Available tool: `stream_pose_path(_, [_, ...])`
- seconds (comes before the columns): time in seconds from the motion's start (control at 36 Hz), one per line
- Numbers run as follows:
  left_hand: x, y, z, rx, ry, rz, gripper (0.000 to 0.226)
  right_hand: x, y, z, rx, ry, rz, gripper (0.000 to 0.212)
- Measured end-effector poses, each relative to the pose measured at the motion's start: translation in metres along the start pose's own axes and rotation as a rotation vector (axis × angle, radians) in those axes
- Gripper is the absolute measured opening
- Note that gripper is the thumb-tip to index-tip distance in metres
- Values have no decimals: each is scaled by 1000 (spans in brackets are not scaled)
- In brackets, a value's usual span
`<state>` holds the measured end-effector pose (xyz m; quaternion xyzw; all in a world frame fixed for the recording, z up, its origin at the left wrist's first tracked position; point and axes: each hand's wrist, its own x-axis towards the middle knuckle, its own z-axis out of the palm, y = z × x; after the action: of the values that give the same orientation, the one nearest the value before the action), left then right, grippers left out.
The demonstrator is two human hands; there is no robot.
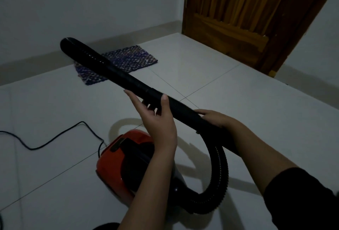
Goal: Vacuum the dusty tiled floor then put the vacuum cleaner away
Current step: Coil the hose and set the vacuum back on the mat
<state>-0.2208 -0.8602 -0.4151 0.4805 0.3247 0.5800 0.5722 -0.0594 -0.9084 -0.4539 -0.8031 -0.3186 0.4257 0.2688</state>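
While the wand [128,81] is clasped above the tiled floor [238,101], left hand [156,119] at its joint, right hand [214,118] nearer the hose [221,171], fitting or parting seems in hand; a firm twist is called for, the vacuum cleaner [119,160] standing beneath.

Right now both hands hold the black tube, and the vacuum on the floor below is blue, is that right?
No, only the colour is wrong. In the head view the left hand and right hand do hold the black tube, but the vacuum on the floor below is red, not blue.
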Motion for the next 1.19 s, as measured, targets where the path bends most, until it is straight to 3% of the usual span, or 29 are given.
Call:
stream_pose_path(0.22, [-16, 11, 20, -28, -115, -47, 87, -41, 16, -15, 247, 283, -251, 36])
stream_pose_path(0.42, [-21, 24, 40, -38, -232, -22, 85, -75, 19, -22, 282, 680, -520, 45])
stream_pose_path(0.58, [-19, 37, 56, -74, -324, 13, 82, -108, 14, -22, 162, 754, -582, 112])
stream_pose_path(0.69, [-10, 41, 55, -43, -404, 2, 82, -122, 6, -20, -26, 723, -488, 136])
stream_pose_path(0.89, [6, 46, 56, -1, -506, -58, 83, -108, -19, -1, -203, 891, -370, 124])
stream_pose_path(1.19, [15, 48, 57, -21, -443, -147, 78, -89, -23, 7, -279, 987, -410, 111])
